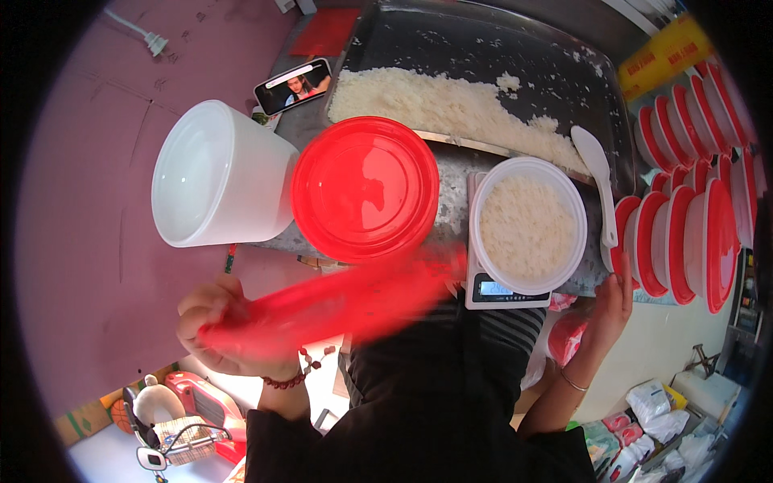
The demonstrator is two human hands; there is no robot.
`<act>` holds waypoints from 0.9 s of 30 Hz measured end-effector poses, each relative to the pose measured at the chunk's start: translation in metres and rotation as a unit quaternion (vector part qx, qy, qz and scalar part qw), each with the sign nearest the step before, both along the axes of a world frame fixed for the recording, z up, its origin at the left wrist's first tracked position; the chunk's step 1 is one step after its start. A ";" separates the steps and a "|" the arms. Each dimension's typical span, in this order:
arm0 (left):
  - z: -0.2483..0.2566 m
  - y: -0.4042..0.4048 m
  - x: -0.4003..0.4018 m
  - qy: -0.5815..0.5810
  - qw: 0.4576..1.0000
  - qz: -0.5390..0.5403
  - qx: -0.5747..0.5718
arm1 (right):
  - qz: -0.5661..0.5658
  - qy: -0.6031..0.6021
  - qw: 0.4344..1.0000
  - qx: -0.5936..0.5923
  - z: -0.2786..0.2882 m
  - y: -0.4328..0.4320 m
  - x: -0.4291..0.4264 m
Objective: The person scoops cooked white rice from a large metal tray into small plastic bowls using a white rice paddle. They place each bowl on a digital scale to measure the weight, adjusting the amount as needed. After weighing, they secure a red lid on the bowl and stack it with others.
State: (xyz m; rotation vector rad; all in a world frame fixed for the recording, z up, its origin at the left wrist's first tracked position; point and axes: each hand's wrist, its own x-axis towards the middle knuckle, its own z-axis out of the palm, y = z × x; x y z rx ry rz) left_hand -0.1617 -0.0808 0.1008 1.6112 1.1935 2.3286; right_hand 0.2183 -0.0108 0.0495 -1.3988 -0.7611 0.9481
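Note:
My left hand (226, 332) grips the edge of a red plastic lid (326, 302), blurred by motion, in front of my body. Beyond it lies a stack of round red lids (365, 187), with a tall stack of white plastic bowls (241, 175) tipped towards the left beside it. A round plastic bowl of cooked rice (528, 226) rests on a digital kitchen scale (507, 296) whose display is lit. My right hand (610, 308) is right of the scale, near the row of lidded bowls, its fingers extended; whether it touches one I cannot tell.
A large metal tray (459, 136) of cooked rice (416, 102) lies at the back. A white rice paddle (598, 175) leans on its right edge. Red-lidded bowls (679, 241) stand stacked at right. A smartphone (294, 86) is propped at the tray's left.

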 end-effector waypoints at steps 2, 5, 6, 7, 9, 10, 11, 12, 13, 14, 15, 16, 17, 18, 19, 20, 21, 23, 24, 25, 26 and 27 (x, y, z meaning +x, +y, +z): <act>0.014 -0.012 -0.031 0.036 0.968 -0.234 -0.081 | -0.033 -0.014 0.998 0.054 0.003 -0.010 0.005; 0.007 -0.008 -0.044 0.116 0.845 -0.506 -0.129 | 0.030 0.006 0.996 0.081 0.024 -0.030 -0.001; -0.003 -0.009 -0.029 0.107 0.863 -0.482 -0.106 | 0.120 -0.018 0.985 0.125 0.029 -0.033 -0.005; -0.007 -0.011 -0.010 0.104 0.879 -0.455 -0.095 | 0.187 -0.087 0.966 0.158 0.026 -0.036 -0.006; -0.021 -0.021 0.016 0.027 0.898 -0.423 -0.119 | 0.426 -0.062 0.891 0.143 0.041 -0.037 -0.018; -0.026 -0.027 0.025 -0.006 0.908 -0.397 -0.135 | 0.573 -0.066 0.801 0.161 0.044 -0.028 -0.024; -0.032 -0.026 0.034 -0.020 0.912 -0.382 -0.147 | 0.651 -0.049 0.740 0.161 0.046 -0.028 -0.036; -0.038 -0.025 0.042 -0.035 0.917 -0.365 -0.160 | 0.716 -0.077 0.679 0.142 0.043 -0.035 -0.040; -0.039 -0.026 0.045 -0.045 0.924 -0.338 -0.174 | 0.720 -0.068 0.676 0.139 0.040 -0.041 -0.046; -0.040 -0.024 0.042 -0.025 0.921 -0.354 -0.160 | 0.725 -0.060 0.673 0.136 0.034 -0.048 -0.052; -0.038 -0.026 0.046 -0.014 0.943 -0.273 -0.189 | 0.731 -0.054 0.667 0.134 0.029 -0.053 -0.057; -0.033 -0.028 0.054 -0.005 0.957 -0.192 -0.216 | 0.719 -0.060 0.682 0.121 0.026 -0.056 -0.060; -0.031 -0.030 0.062 0.005 0.964 -0.109 -0.241 | 0.686 -0.057 0.713 0.133 0.023 -0.054 -0.060; -0.032 -0.030 0.066 -0.084 0.963 -0.094 -0.239 | 0.652 -0.055 0.742 0.144 0.018 -0.051 -0.060; -0.032 -0.031 0.071 -0.068 0.962 -0.040 -0.262 | 0.617 -0.054 0.770 0.155 0.014 -0.049 -0.058; -0.030 -0.031 0.077 -0.051 0.957 0.014 -0.285 | 0.580 0.015 0.810 0.085 0.012 -0.052 -0.048; -0.029 -0.026 0.081 -0.032 0.950 0.062 -0.303 | 0.531 0.083 0.843 0.017 0.009 -0.055 -0.036; -0.031 -0.026 0.079 -0.107 0.951 -0.062 -0.285 | 0.289 0.258 0.921 -0.036 0.000 -0.062 -0.035; -0.034 -0.024 0.081 -0.096 0.950 -0.074 -0.289 | 0.180 0.311 0.931 -0.071 0.000 -0.056 -0.035; -0.038 -0.021 0.082 -0.086 0.949 -0.086 -0.292 | 0.154 0.290 0.941 -0.078 -0.007 -0.053 -0.030; -0.038 -0.018 0.085 -0.092 0.946 -0.104 -0.294 | 0.128 0.269 0.951 -0.085 -0.019 -0.051 -0.021; -0.039 -0.016 0.089 -0.098 0.942 -0.120 -0.298 | 0.102 0.247 0.959 -0.093 -0.024 -0.047 -0.017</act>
